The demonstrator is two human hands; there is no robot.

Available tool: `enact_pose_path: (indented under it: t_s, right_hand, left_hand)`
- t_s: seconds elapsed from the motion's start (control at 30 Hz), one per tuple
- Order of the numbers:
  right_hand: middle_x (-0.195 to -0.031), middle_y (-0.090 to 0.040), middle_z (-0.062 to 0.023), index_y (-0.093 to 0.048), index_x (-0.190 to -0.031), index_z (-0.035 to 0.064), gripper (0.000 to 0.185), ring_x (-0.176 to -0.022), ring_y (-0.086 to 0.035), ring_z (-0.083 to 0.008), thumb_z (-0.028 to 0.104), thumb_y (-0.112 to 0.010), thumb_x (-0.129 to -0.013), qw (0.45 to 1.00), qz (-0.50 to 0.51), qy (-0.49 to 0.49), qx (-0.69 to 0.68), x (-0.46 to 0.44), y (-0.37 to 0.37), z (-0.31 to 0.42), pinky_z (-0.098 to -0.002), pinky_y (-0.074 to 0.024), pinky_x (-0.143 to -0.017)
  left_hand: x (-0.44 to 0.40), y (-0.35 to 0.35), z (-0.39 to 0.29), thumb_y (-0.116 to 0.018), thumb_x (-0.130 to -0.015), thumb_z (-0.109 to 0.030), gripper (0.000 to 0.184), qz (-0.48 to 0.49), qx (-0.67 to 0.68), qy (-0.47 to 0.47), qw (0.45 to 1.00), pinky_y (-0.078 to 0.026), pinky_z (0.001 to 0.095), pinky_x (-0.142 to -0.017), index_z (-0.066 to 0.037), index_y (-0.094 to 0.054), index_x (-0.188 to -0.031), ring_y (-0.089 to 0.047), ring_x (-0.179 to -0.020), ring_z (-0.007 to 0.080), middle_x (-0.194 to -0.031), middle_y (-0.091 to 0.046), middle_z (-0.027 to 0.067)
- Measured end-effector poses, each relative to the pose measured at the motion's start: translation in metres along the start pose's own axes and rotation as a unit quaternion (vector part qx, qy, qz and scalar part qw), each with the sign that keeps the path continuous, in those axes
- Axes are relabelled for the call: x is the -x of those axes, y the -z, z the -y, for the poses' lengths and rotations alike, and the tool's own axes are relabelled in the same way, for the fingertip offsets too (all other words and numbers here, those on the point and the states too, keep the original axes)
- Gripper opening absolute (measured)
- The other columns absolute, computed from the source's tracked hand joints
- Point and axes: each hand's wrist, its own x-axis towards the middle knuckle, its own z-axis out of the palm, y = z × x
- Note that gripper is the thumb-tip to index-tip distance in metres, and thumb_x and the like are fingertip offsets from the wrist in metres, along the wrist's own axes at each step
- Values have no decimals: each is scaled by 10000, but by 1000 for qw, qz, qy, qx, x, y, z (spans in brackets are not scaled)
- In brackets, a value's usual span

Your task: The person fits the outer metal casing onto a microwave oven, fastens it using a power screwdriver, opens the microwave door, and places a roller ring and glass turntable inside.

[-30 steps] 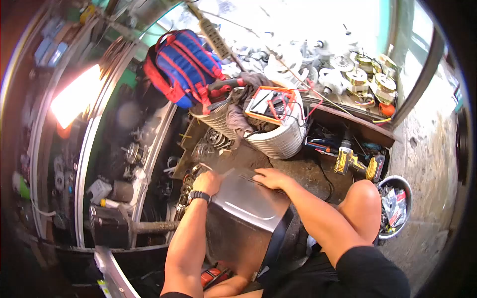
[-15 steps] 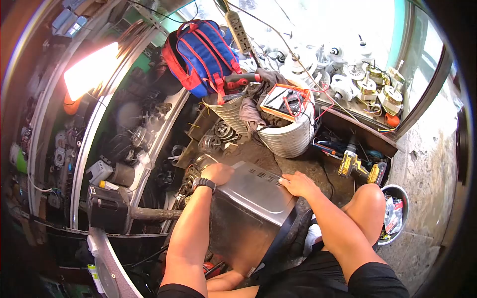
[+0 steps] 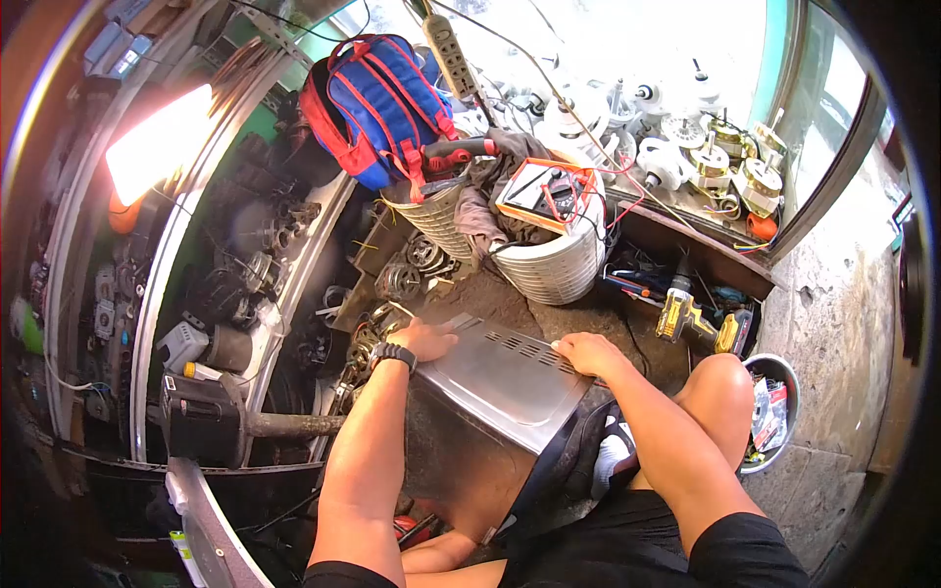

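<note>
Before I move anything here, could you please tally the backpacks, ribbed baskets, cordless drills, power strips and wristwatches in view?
Backpack: 1
Ribbed baskets: 2
Cordless drill: 1
Power strip: 1
Wristwatch: 1
Total: 6

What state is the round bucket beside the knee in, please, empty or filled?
Not empty: plastic packets show inside the bucket, though how deep they lie is hidden.

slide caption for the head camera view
Left hand and right hand on a vented silver metal casing, a yellow and black drill nearby.
</note>
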Motion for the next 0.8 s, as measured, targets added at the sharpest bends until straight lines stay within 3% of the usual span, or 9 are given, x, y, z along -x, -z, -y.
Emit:
enact_pose_path:
  t_s: [0.1, 0.13, 0.27, 0.33, 0.53, 0.7, 0.8]
  right_hand:
    - [-1319, -661, -128, -698, -1241, 174, 469, -1248, -596, -358, 506, -446, -1025, 999, 24, 10, 26, 10, 7, -2, -489, -470, -1033]
    - [-1312, -665, -130, -700, -1237, 174, 462, -1243, -599, -359, 500, -448, -1027, 999, 24, 11, 29, 14, 10, -1, -489, -470, -1032]
    - [-1277, -682, -135, -705, -1237, 175, 441, -1223, -611, -366, 472, -449, -1035, 1000, 9, 7, 26, -1, 1, -3, -494, -476, -1023]
    - [-1262, -689, -140, -709, -1231, 174, 443, -1212, -616, -371, 475, -449, -1036, 999, -1, 24, 21, -16, -4, -1, -496, -479, -1021]
    - [-1235, -689, -192, -731, -1201, 150, 499, -1194, -619, -405, 519, -438, -1037, 998, -19, 39, 38, -32, -17, 1, -504, -480, -1026]
    - [-1239, -674, -237, -738, -1196, 113, 558, -1197, -609, -431, 548, -428, -1033, 995, -41, 17, 86, -39, -34, -13, -508, -476, -1030]
    - [-1246, -666, -248, -744, -1186, 111, 572, -1196, -609, -429, 563, -435, -1024, 999, -10, 2, 34, -36, -33, -13, -498, -481, -1020]
  left_hand:
    - [4, 1, -9, -398, -984, -652, 685, 0, 4, 55, 998, -285, 463, -1210, -345, -335, -1593, -341, -1484, 402, -1605, -318, 262]
    - [3, -7, -8, -412, -971, -670, 721, -52, -5, 50, 997, -356, 471, -1164, -255, -425, -1561, -432, -1429, 393, -1535, -436, 263]
    - [-3, -6, -4, -430, -972, -654, 708, -18, -14, 68, 997, -445, 486, -1078, -141, -572, -1439, -556, -1317, 385, -1386, -595, 250]
    - [-5, -18, 0, -443, -985, -611, 649, -130, -19, 44, 990, -504, 487, -995, -71, -705, -1231, -648, -1181, 386, -1207, -701, 230]
    - [2, -14, -6, -439, -1017, -526, 583, -141, -69, 20, 987, -521, 470, -971, -47, -764, -1083, -681, -1110, 376, -1119, -731, 220]
    - [-6, -16, -3, -412, -1040, -499, 580, -108, -111, -8, 988, -522, 467, -966, -35, -757, -1086, -687, -1104, 353, -1125, -733, 206]
    - [-6, -20, 2, -401, -1049, -494, 581, -127, -125, -35, 983, -529, 467, -950, -34, -755, -1077, -695, -1082, 352, -1118, -736, 200]
